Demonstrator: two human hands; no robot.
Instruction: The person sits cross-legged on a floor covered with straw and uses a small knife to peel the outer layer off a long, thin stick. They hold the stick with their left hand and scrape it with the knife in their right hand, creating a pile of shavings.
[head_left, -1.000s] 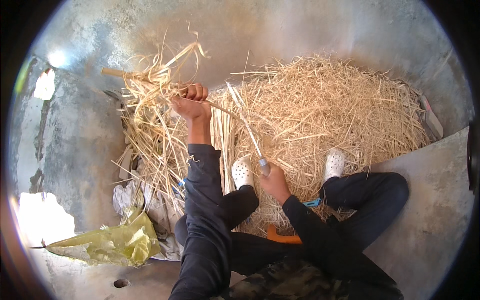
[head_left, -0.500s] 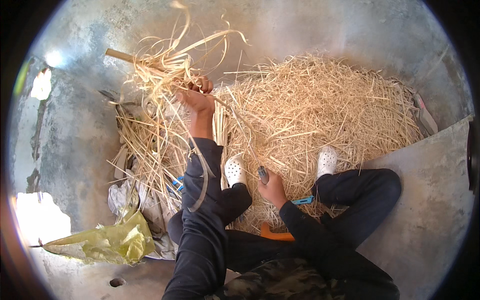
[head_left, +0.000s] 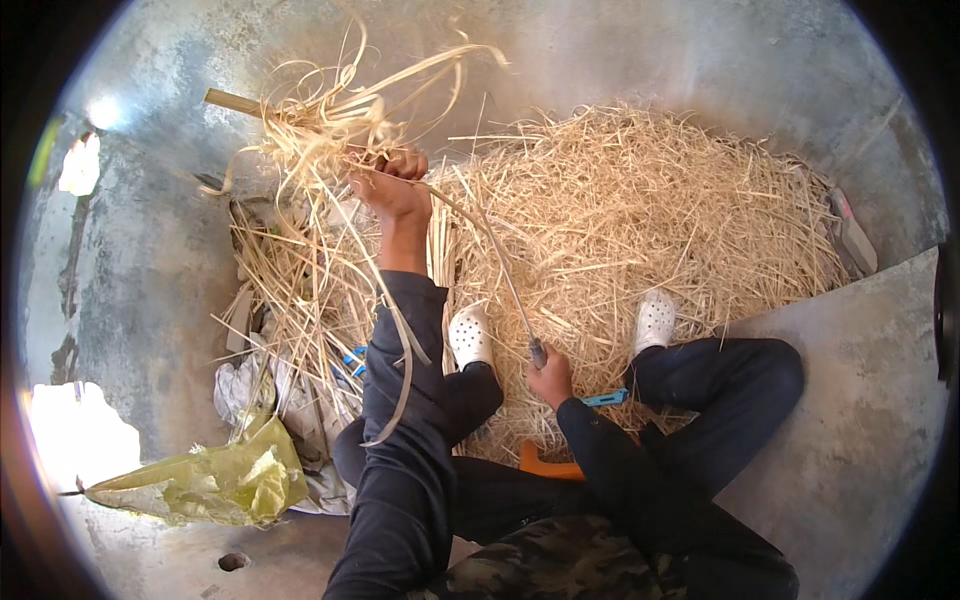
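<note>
My left hand [head_left: 395, 190] is raised at the upper left, closed around a bundle of pale, curly bamboo-like strips [head_left: 330, 135] with a straight split stick [head_left: 232, 101] poking out to the left. Loose ends trail down over my left sleeve. Lower and to the right, my right hand [head_left: 550, 380] is closed on the dark grey handle of a knife [head_left: 538, 353] with a slim blade. From the blade a thin strip [head_left: 470, 215] runs up to my left hand; where blade ends and strip begins is hard to tell.
A big heap of shavings [head_left: 660, 210] fills the floor ahead, with longer strips [head_left: 300, 290] at its left. White clogs [head_left: 470, 340] are on my feet. Near my right forearm lie a light-blue cutter-like tool [head_left: 606, 398] and an orange curved object [head_left: 545, 465]. A yellow-green sack [head_left: 220, 480] lies left.
My right hand and the knife have shifted slightly right, away from my left hand. The bundle's curled ends have swayed a little; my left hand has hardly moved.
</note>
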